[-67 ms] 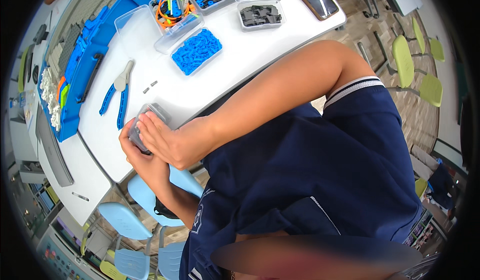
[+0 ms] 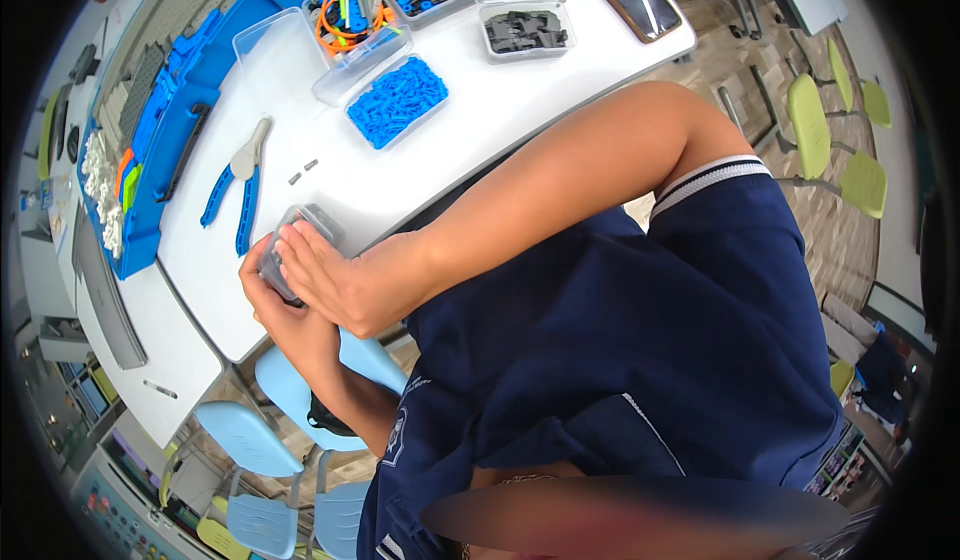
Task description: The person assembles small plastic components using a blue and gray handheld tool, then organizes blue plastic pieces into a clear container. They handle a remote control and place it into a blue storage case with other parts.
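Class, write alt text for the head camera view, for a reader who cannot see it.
Both hands, left hand and right hand, clasp a small clear plastic box at the edge of a white table. Blue-handled pliers and a tub of blue parts lie beyond.

Looks like a classroom or school maker lab: white table w/ clear plastic boxes of small blue, black & orange building parts, plus a blue sorting tray and blue-handled pliers. Light-blue chairs & green chairs stand around on a wood-look floor.
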{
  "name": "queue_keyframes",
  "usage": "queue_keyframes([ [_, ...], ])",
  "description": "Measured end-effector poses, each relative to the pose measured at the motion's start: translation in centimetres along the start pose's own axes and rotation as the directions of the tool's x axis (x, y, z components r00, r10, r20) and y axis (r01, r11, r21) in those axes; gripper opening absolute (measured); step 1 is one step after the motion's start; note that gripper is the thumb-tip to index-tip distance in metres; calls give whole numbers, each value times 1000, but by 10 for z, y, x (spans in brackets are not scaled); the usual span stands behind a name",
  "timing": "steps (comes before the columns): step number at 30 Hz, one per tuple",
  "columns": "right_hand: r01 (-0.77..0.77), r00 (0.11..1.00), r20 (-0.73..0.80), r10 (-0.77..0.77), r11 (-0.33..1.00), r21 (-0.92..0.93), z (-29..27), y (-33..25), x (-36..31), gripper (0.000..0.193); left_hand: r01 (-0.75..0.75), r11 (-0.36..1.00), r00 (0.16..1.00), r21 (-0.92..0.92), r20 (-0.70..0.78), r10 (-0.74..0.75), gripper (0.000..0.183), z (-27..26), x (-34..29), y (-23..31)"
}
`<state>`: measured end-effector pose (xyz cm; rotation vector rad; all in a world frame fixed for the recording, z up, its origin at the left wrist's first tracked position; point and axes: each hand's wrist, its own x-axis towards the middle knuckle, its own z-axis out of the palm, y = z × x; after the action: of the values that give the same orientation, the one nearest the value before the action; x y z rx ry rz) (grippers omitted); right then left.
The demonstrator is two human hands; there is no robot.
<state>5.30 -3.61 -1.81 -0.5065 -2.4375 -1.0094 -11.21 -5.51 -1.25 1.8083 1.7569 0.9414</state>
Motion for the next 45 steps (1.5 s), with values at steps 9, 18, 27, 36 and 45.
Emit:
queue_keyframes([
  [9,21,1000,21,-22,998,61,2,7,1,60,47,999,999,-24,29,-46,43,1,8,1],
  [18,-172,984,85,154,951,259,-8,35,19,38,44,986,997,-158,-53,-53,63,5,10,6],
  [27,-483,872,159,462,761,433,26,82,29,36,81,941,995,-329,-28,-96,102,5,8,-1],
  [36,-673,731,323,601,557,486,9,77,8,22,56,998,978,43,-202,-47,95,17,0,5],
  [45,-776,623,474,622,567,275,27,39,11,26,68,996,959,-58,-271,-82,106,22,-2,0],
])
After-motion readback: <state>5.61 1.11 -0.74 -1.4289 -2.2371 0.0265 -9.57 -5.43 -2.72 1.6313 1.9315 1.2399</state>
